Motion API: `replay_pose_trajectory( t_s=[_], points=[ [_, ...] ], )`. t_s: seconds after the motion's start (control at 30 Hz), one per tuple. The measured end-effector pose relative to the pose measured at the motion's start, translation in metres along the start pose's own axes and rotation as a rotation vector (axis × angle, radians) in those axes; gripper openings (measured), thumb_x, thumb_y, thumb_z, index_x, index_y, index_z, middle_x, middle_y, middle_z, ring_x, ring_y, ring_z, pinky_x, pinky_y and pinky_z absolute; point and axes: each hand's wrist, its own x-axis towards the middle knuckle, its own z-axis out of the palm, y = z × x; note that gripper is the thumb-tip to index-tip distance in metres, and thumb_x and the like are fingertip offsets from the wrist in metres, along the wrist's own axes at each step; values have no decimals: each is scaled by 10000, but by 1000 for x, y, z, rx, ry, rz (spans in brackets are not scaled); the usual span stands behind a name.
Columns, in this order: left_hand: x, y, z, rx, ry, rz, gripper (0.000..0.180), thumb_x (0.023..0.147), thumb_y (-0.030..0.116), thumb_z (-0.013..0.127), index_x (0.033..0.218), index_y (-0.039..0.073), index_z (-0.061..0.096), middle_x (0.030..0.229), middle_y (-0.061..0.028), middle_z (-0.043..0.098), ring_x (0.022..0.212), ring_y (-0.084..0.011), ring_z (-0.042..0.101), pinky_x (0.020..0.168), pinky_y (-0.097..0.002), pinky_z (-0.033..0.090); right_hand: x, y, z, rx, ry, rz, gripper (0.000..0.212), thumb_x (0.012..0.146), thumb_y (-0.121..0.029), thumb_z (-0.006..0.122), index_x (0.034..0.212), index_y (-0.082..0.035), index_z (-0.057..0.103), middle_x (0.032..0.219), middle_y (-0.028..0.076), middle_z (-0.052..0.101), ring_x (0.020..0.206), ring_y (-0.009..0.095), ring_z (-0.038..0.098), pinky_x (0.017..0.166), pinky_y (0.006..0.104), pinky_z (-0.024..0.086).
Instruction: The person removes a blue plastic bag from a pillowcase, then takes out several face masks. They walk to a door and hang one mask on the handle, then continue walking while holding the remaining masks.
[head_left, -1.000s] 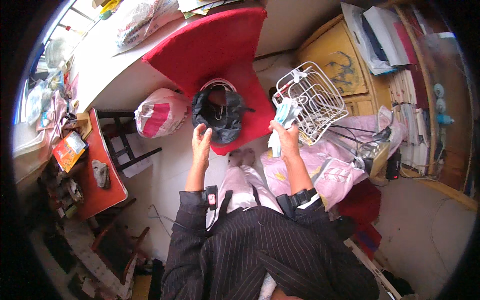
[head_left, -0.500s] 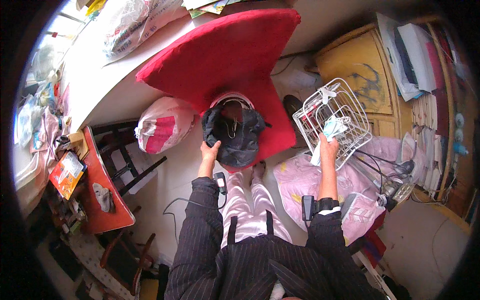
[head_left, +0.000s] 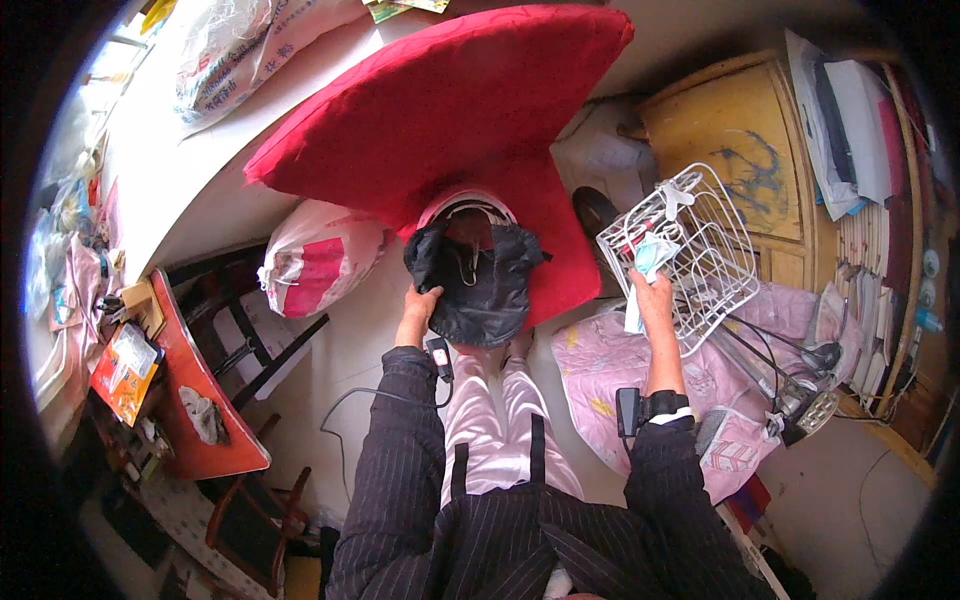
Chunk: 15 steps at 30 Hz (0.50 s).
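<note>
My left hand (head_left: 417, 317) grips the left edge of a black cloth bag (head_left: 490, 312), thumb on top. The bag gapes open on a red chair (head_left: 565, 240), and a thin pale cord shows inside it. Behind the bag's mouth curves a white and pink rim, part of a round thing that the bag mostly hides. Off to the right, my right hand (head_left: 654, 302) is closed on a light blue face mask (head_left: 655, 254). The mask is bunched up, with a pale end hanging below the fingers. It is held in front of a white wire basket (head_left: 735, 250).
A white and pink plastic bag (head_left: 320, 262) stands left of the chair. Farther left is a red-topped table (head_left: 205, 375) with a grey cloth. Pink quilted fabric (head_left: 590, 375) lies under the basket's bike-like frame. A yellow cabinet (head_left: 725, 150) and stacked books stand at the right.
The view has shifted slightly, so the chair and basket sit a little differently in it. Both hands keep their holds on the bag and the mask with hardly any movement.
</note>
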Motion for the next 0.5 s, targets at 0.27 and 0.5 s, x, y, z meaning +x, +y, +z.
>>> replay_pose_trajectory(
  t_s=[0.27,0.5],
  points=[
    [15,-19,14,173,117,45,397,771,2,556,1167,-28,556,980,-147,659,856,-264,638,750,-381,508,1,-20,-13,-25,-51,25,261,802,-246,653,865,7,665,707,80,630,674,173,591,655,343,461],
    [-27,4,19,35,117,-2,408,751,2,566,1157,-37,555,966,-143,653,869,-283,629,759,-375,503,-7,-31,-48,159,42,142,276,827,-265,640,853,10,646,736,103,654,625,158,580,591,315,448]
  ],
)
